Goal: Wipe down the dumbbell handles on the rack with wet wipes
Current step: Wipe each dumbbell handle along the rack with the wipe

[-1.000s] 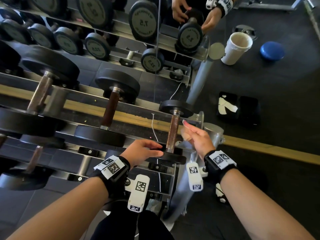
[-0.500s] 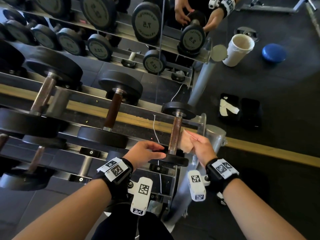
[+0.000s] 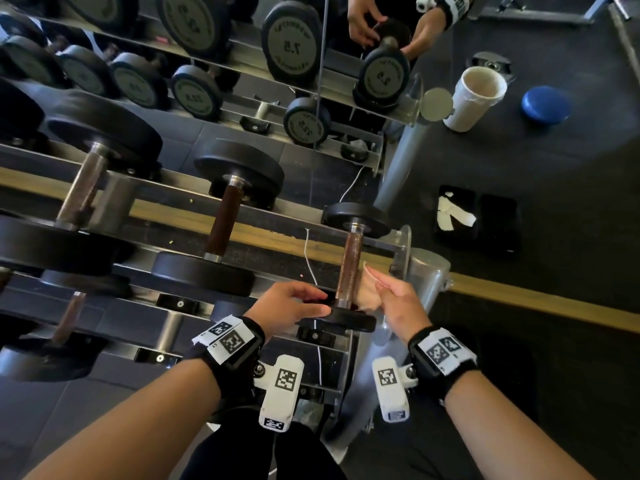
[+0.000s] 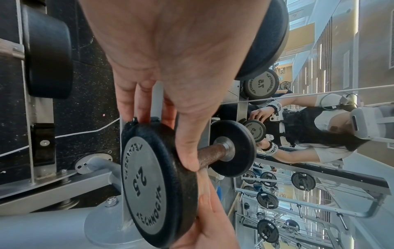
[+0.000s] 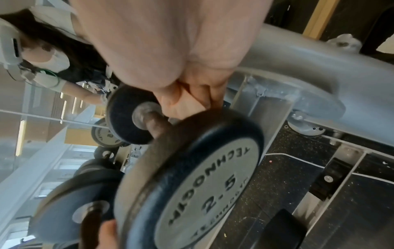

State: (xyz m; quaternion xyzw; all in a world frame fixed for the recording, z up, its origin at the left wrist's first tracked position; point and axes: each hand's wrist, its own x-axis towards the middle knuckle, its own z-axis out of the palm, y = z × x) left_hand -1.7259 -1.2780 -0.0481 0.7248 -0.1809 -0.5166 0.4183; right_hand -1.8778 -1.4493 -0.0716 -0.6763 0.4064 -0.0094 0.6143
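A small 2.5 dumbbell (image 3: 349, 320) lies at the right end of the rack (image 3: 166, 188), its rusty brown handle (image 3: 350, 265) pointing away from me. My left hand (image 3: 304, 304) grips the near plate (image 4: 149, 185), thumb over the rim and fingers behind it. My right hand (image 3: 384, 292) pinches a pale wet wipe (image 3: 367, 294) and holds it against the right side of the handle, low down by the near plate. In the right wrist view the wipe (image 5: 181, 104) is bunched in the fingers beside the handle (image 5: 154, 125).
Larger dumbbells (image 3: 225, 216) fill the rack to the left. A grey rack post (image 3: 427, 271) stands just right of my right hand. On the dark floor sit a white tub (image 3: 474, 98), a blue lid (image 3: 545, 105) and a black wipe pack (image 3: 457, 216). A mirror behind reflects everything.
My right hand brought the wipe from beside the handle onto it, then slid it down toward the near plate. My left hand has kept its grip on that plate.
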